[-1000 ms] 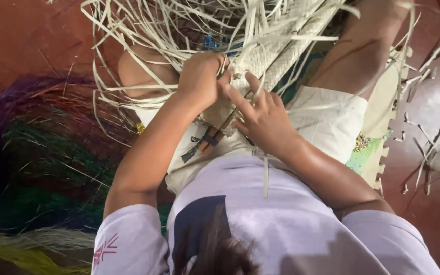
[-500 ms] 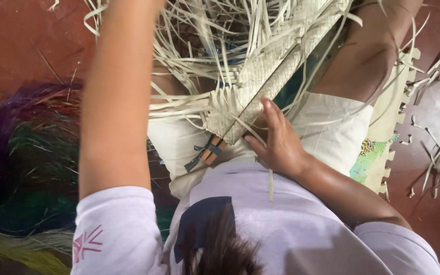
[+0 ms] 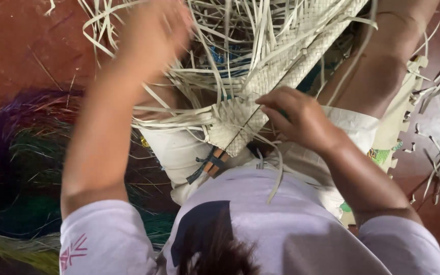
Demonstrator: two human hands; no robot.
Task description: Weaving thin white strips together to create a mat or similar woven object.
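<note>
Two hands are in my view, and both have shifted in the last second. A second ago they met at the near corner of the woven mat (image 3: 260, 89); half a second ago the left arm swung up and away, and now the left hand (image 3: 154, 28) is raised among the loose pale strips (image 3: 215, 51) at the far side, too blurred for me to tell whether its fingers are apart or closed on a strip. The right hand (image 3: 299, 117), which lay flat with fingers spread beside the mat half a second ago, now sits curled at the mat's near right edge, fingers bent together and seemingly pinching a strip there, though the grip itself is hidden. I judge that one strip has been pulled through and the next is being picked out. The mat lies across the lap on the white shorts (image 3: 179, 153), its long axis running diagonally from the near corner by the waist up toward the far right, with unwoven ends fanning out to the left. Dyed fibre bundles (image 3: 21, 168) lie on the red floor (image 3: 11, 40) at the left.
</note>
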